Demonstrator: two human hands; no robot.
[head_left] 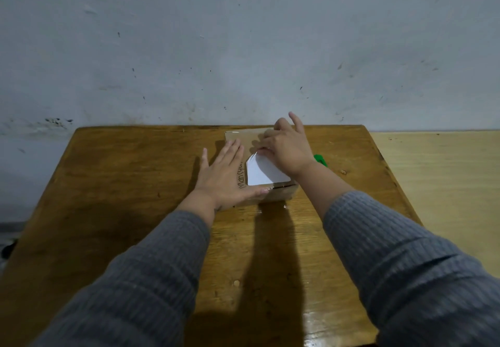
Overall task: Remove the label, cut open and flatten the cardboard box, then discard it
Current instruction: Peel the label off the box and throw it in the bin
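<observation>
Label removal is under way: the right hand [286, 152] has its grip pinching the lifted far corner of the white rectangular paper label [261, 172] atop the small brown cardboard box [276, 196], which sits mid-way across the far part of the worn wooden tabletop [121, 184]. Left of that grip, the left hand [224, 176] lies spread flat, bracing the box. The next move probably calls for peeling toward the near edge; bare tabletop lies there, and a green object [320, 159] lies just right.
</observation>
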